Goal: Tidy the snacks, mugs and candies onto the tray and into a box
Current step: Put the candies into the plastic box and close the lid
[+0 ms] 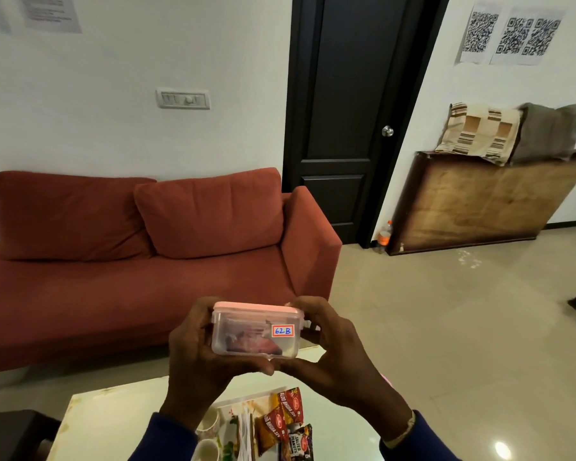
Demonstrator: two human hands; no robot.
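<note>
The box contents are blurred behind cloudy plastic. The tray and mugs are partly hidden by the wrists and cut off below.

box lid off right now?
No. The pink lid sits on the clear box, gripped by left hand and right hand.

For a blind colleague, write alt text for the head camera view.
Both hands, left hand and right hand, hold up a lidded clear box labelled 62B. Below, snack packets and mugs sit on a tray.
</note>
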